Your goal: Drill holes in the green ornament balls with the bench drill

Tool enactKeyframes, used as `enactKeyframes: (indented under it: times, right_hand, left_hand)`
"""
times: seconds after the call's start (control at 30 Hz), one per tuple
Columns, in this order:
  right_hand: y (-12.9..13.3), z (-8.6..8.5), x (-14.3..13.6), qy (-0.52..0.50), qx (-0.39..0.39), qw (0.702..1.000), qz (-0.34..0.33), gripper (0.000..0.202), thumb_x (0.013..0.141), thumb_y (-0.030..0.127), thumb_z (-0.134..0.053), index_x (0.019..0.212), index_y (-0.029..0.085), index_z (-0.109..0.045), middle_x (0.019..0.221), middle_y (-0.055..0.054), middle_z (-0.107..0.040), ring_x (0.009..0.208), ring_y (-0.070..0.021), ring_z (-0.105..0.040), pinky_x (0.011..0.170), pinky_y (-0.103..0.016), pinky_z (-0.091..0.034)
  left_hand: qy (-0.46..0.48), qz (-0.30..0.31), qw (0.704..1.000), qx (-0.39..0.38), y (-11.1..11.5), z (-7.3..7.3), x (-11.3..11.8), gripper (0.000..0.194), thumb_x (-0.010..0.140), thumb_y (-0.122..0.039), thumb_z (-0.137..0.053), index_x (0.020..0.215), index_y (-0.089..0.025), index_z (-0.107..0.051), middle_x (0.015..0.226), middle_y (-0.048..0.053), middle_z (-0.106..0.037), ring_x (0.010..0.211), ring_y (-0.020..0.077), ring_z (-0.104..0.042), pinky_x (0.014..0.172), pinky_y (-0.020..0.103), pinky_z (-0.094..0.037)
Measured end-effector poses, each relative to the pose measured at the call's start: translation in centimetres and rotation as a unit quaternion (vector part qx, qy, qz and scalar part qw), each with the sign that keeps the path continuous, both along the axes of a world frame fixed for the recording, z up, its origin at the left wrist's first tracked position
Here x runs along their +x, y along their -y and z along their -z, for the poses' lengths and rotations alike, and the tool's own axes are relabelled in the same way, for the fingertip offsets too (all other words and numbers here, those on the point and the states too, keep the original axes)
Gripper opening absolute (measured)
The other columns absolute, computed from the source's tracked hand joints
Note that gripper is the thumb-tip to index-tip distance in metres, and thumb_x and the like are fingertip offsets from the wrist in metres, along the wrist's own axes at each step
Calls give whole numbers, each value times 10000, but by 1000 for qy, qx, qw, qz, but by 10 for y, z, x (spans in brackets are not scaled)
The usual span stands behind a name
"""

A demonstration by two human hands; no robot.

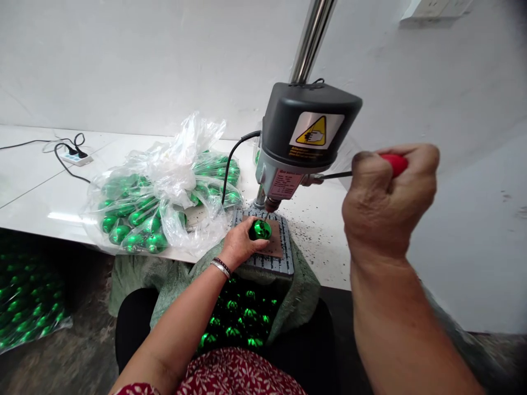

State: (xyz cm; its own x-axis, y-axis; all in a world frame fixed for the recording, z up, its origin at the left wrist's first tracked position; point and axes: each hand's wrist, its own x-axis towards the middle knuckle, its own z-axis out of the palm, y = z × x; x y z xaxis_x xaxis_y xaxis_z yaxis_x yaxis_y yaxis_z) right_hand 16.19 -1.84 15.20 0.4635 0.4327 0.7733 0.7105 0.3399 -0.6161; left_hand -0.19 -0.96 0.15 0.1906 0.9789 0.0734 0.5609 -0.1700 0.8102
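Observation:
My left hand (241, 241) is closed around a shiny green ball (262, 230), shaped like a Christmas bauble. The ball rests on a brown board (275, 246) lying on the slotted base plate (287, 258) of a small drill press (308, 131). Right above the ball is the drill's chuck with a thin bit; I cannot tell whether the tip touches the ball. My right hand (389, 197) is wrapped round the red knob (397, 163) of the press's feed lever, out to the right of the motor head.
Clear plastic bags (173, 170) of green balls lie left on the white table (37, 186). More balls fill an opening (242, 312) in green cloth at my lap and a bag (31, 302) at lower left. A power strip (78, 158) and cable sit behind; dark shavings surround the base.

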Motion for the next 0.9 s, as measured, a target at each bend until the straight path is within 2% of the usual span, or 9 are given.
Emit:
enactKeyframes:
  times: [0.1, 0.3, 0.37, 0.43, 0.53, 0.63, 0.73, 0.8, 0.9]
  right_hand:
    - [-4, -17, -2, -19, -57, 998, 18, 97, 807, 183, -528, 803, 160, -435, 716, 33, -486, 636, -45, -407, 666, -238, -356]
    - [-3, -14, -4, -42, -62, 997, 5, 120, 805, 139, -563, 820, 155, -445, 749, 35, -503, 666, -47, -429, 706, -259, -375]
    - [-3, -12, -3, -37, -62, 997, 6, 106, 805, 156, -567, 818, 155, -462, 750, 34, -506, 670, -50, -439, 711, -269, -381]
    - [-4, -10, -1, -33, -55, 998, 4, 88, 804, 171, -562, 817, 159, -476, 758, 32, -510, 677, -52, -446, 716, -275, -387]
    - [-5, -9, 0, -34, -39, 999, 0, 75, 806, 202, -553, 819, 169, -487, 788, 26, -528, 700, -56, -466, 721, -283, -397]
    - [-5, -9, -1, -41, -46, 998, 8, 104, 793, 216, -575, 795, 174, -480, 794, 22, -543, 705, -61, -480, 721, -296, -401]
    - [-4, -11, -2, -56, -64, 996, 17, 148, 771, 213, -616, 787, 177, -474, 784, 28, -548, 694, -60, -479, 716, -297, -396]
    - [-4, -11, -2, -54, -70, 996, 24, 166, 774, 234, -627, 786, 179, -471, 779, 29, -548, 701, -65, -487, 714, -291, -392]
    - [-3, -12, -1, -41, -70, 996, 29, 174, 773, 248, -631, 789, 176, -473, 775, 21, -551, 692, -70, -487, 694, -281, -386]
  left_hand:
    - [19, 20, 999, 25, 18, -5, -9, 502, 735, -263, -760, 1213, -198, -618, 1093, 44, -730, 989, 220, -674, 913, 353, -528]
    - [-4, 93, 995, 24, 67, -19, -49, 667, 731, -247, -772, 1358, -218, -548, 1330, 104, -651, 1152, 250, -640, 1024, 424, -516]
    - [-23, 91, 995, 17, 79, -31, -62, 699, 742, -282, -773, 1395, -218, -533, 1353, 119, -637, 1061, 232, -671, 962, 407, -556]
    - [-39, 54, 997, 29, 82, -44, -75, 595, 802, -320, -717, 1367, -209, -570, 1260, 110, -691, 898, 191, -690, 871, 372, -587]
    - [-69, -46, 993, 83, 60, -58, -97, 346, 900, -304, -563, 1211, -207, -680, 1056, 66, -761, 830, 172, -693, 854, 339, -581]
    - [-169, -136, 972, 88, 14, -56, -116, 342, 882, -153, -469, 1100, -189, -730, 1094, 84, -766, 1033, 223, -696, 976, 354, -534]
    - [-311, -106, 944, -3, -34, -46, -126, 383, 826, -57, -444, 1054, -144, -739, 1104, 141, -760, 1100, 283, -685, 1003, 382, -508]
    - [-338, -99, 936, -14, -57, -41, -126, 426, 805, -36, -457, 1148, -107, -699, 1162, 197, -729, 1127, 322, -672, 1010, 421, -492]
    - [-341, -114, 933, 7, -78, -36, -124, 544, 815, -68, -493, 1355, -106, -558, 1381, 258, -586, 1232, 360, -607, 1048, 477, -447]
